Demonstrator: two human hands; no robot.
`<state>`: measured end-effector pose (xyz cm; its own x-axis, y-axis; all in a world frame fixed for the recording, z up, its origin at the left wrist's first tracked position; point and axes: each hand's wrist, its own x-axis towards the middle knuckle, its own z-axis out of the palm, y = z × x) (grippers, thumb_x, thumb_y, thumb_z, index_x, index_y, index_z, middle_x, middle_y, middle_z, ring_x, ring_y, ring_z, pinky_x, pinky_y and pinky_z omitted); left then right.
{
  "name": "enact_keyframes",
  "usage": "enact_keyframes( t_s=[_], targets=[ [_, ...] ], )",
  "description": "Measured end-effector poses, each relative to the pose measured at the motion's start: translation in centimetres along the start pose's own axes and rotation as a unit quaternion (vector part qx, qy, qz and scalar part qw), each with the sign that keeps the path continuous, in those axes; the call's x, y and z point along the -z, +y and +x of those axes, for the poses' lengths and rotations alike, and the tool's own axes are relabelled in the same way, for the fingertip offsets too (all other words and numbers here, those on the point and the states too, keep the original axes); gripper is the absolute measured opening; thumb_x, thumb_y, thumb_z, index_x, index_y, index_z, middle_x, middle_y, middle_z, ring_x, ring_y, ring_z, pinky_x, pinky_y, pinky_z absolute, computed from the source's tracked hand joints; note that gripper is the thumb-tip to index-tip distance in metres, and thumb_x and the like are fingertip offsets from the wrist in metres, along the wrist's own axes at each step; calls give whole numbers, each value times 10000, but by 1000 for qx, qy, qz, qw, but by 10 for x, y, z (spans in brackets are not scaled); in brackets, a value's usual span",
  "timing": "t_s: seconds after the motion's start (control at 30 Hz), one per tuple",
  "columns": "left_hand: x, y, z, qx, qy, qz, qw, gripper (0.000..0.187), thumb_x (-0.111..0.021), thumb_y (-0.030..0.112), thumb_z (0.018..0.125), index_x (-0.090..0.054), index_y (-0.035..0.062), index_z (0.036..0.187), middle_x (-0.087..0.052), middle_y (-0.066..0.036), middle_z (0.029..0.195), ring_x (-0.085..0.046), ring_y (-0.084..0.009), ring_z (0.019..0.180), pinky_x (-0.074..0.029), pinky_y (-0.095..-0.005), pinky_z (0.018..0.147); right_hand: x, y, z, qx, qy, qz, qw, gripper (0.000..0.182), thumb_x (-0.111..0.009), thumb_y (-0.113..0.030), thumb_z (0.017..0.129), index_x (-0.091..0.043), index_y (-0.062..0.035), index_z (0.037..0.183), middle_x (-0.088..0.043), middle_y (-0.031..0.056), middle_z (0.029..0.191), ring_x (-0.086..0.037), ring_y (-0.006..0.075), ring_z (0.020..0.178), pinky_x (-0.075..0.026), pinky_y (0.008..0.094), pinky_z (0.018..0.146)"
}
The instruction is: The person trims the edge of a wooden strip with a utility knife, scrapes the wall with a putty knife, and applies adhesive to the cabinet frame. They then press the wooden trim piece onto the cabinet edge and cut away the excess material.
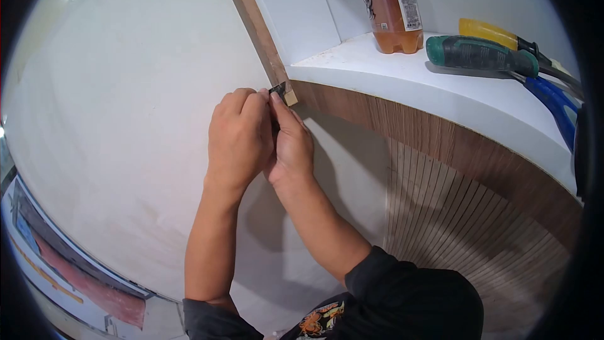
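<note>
My left hand [239,135] is closed, its knuckles facing up, and presses against my right hand [294,145]. The right hand is curled with its thumb pointing up. A small black piece with an angled end [278,90] pokes out at the fingertips of both hands; the rest is hidden, and I cannot tell what it is. It lies right at the lower end of a wooden strip [255,28], beside a small pale wood corner [290,97]. This corner meets the brown wood-grain edge [402,116] of a white shelf [358,53].
On the shelf stand a bottle of amber drink [390,9], a green-and-black handled screwdriver [481,53], and tools with a yellow handle [487,30] and a blue handle [553,110]. A ribbed panel [453,195] is below. The pale wall [138,119] fills the left.
</note>
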<state>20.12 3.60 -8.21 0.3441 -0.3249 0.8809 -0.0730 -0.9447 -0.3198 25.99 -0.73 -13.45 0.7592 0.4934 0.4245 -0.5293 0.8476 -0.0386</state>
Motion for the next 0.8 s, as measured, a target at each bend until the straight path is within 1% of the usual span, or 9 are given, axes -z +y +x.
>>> enact_keyframes(
  t_s=[0.13, 0.23, 0.33, 0.43, 0.53, 0.8],
  targets=[
    [7, -5, 6, 1, -11, -12, 1000, 130, -658, -44, 872, -662, -20, 1000, -666, -135, 899, -644, -331, 811, -531, -412, 689, -9, 5, -1, 9, -5, 12, 1000, 245, -630, -224, 1033, -679, -33, 1179, -671, 32, 1117, -626, 122, 1067, -519, 266, 917],
    [15, -6, 8, -4, -54, -26, 998, 138, -657, -41, 870, -667, -19, 1005, -668, -138, 902, -648, -336, 827, -531, -413, 691, -8, 9, -3, 24, 25, 4, 999, 239, -625, -225, 1037, -678, -39, 1178, -668, 28, 1118, -622, 122, 1068, -516, 266, 919],
    [18, -9, 12, -5, -53, -28, 998, 126, -660, -34, 868, -670, -19, 993, -667, -140, 899, -650, -341, 812, -530, -414, 687, -12, 11, -3, 24, 3, 28, 999, 239, -627, -228, 1037, -676, -41, 1178, -668, 24, 1111, -622, 119, 1055, -514, 267, 920],
    [22, -10, 16, 26, -74, -63, 995, 110, -659, -25, 873, -672, -20, 983, -665, -146, 895, -653, -346, 790, -528, -416, 683, -13, 15, -1, 31, -3, 36, 999, 240, -632, -232, 1036, -676, -43, 1177, -669, 18, 1112, -621, 117, 1050, -512, 266, 923],
    [25, -11, 18, 29, -92, -63, 993, 102, -657, -14, 881, -673, -20, 982, -663, -147, 890, -653, -347, 771, -527, -417, 682, -10, 16, 0, 39, -12, 34, 999, 240, -638, -237, 1033, -677, -46, 1175, -670, 20, 1116, -623, 118, 1047, -513, 269, 925],
    [22, -6, 19, 16, -74, -37, 996, 94, -643, -15, 889, -670, -11, 978, -650, -146, 885, -643, -355, 806, -526, -426, 703, -10, 11, 5, 30, -16, 37, 999, 227, -625, -235, 1039, -686, -45, 1147, -678, 25, 1101, -625, 125, 1058, -516, 275, 929]
  ],
)
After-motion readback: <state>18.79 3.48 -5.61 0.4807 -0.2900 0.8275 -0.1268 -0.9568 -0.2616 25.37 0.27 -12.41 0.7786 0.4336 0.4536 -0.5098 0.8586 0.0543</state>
